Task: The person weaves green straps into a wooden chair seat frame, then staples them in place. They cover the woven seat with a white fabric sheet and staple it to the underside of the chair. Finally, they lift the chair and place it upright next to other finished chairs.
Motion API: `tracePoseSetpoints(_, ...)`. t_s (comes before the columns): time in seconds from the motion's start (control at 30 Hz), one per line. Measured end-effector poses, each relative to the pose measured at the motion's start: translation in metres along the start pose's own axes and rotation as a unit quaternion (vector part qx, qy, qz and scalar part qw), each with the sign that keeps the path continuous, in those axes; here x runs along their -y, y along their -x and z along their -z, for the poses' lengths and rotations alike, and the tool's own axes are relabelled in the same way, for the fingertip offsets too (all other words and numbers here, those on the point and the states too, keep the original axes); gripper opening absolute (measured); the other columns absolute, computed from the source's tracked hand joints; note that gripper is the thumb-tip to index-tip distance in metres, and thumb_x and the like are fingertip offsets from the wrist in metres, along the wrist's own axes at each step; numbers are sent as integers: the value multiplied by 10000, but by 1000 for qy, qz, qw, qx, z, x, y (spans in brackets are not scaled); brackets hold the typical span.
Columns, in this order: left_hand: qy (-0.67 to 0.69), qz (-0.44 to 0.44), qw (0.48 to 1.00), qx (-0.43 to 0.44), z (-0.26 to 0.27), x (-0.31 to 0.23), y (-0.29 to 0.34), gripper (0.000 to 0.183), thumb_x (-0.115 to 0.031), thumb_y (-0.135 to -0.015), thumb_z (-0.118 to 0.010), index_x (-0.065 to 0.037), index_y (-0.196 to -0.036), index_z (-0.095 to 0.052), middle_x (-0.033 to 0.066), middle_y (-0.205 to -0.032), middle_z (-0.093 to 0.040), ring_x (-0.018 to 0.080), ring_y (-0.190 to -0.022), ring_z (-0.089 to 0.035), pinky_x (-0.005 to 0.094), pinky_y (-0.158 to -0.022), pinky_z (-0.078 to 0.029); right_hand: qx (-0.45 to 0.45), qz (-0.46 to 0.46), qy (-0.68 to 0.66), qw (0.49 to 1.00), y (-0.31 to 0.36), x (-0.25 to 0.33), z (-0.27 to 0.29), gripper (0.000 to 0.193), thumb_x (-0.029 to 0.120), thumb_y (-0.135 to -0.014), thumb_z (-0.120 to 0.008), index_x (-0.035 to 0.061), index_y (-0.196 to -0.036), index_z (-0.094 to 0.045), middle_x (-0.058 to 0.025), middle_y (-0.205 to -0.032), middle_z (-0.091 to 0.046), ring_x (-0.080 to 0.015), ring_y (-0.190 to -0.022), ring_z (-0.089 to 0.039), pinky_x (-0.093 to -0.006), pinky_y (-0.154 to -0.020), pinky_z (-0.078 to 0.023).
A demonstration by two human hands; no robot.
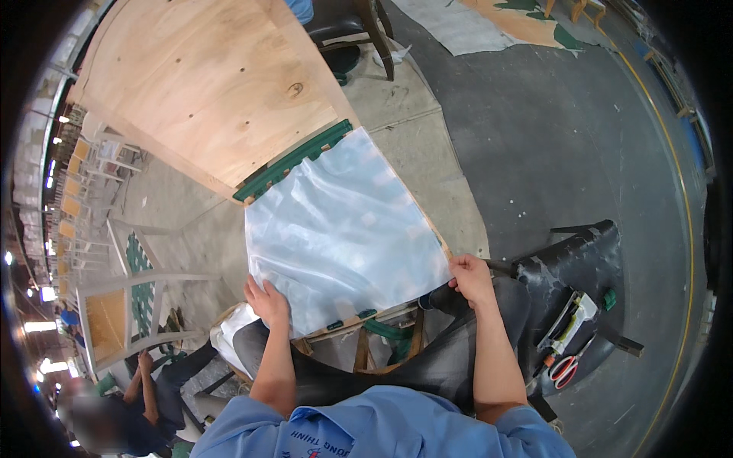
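Observation:
A translucent whitish sheet [343,221] lies wrinkled over the seat of a wooden chair frame in front of me. My right hand [473,280] pinches the sheet's near right corner at the frame's edge. On the near left edge rests my left hand [269,305], its fingers stretched out and apart over the sheet. Green webbing [294,162] runs along the seat's far side, where a broad plywood back panel [206,84] begins. More green webbing [389,330] shows under the near edge, between wooden rails.
To my right, a black-covered stool [573,263] carries a staple gun [569,317] and red-handled scissors [563,372]. A white chair frame [122,298] stands at left, near a seated person [145,389]. A dark chair [347,23] stands beyond the panel.

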State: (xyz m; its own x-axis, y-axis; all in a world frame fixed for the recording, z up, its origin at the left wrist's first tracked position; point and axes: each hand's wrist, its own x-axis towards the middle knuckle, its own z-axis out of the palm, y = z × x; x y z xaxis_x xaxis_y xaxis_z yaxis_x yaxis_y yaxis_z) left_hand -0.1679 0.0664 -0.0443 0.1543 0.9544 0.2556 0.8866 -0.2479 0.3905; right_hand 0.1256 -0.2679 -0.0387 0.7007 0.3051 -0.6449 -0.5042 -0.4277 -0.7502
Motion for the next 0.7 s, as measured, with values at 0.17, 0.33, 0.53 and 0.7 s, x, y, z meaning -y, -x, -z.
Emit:
tracePoseSetpoints(0.17,57,126,983,121,11,45,13,548,-369,-1085,-401,-46,-1527,-433,290,-1450,-540,460,-1321,-530,507,-1097,-420,-7,39,97,994,1,1,-18,126,106,-891,-712,-6,-945,-695,-58,-760,-675,-143,-564,-640,-285,-483,-471)
tracePoseSetpoints(0.33,52,206,951,224,24,33,36,649,-477,-1078,-356,-25,-1541,-409,285,-1433,-563,465,-1313,-541,495,-1102,-419,-101,69,128,984,4,-7,-16,122,99,-857,-734,-13,-871,-688,-79,-694,-664,-152,-512,-633,-306,-439,-482)
tracePoseSetpoints(0.53,85,245,948,183,33,54,37,658,-485,-1055,-433,14,-1481,-481,276,-1419,-580,431,-1328,-544,456,-1113,-414,-148,88,172,970,6,-7,-20,142,130,-824,-742,5,-824,-677,-109,-641,-666,-203,-498,-647,-365,-492,-521)
tracePoseSetpoints(0.7,110,185,966,142,45,63,39,533,-241,-966,-652,29,-1414,-550,259,-1355,-629,394,-1280,-593,431,-1087,-444,-143,91,131,977,9,-9,-24,159,95,-851,-766,-12,-825,-652,-94,-659,-652,-179,-498,-623,-341,-443,-512)
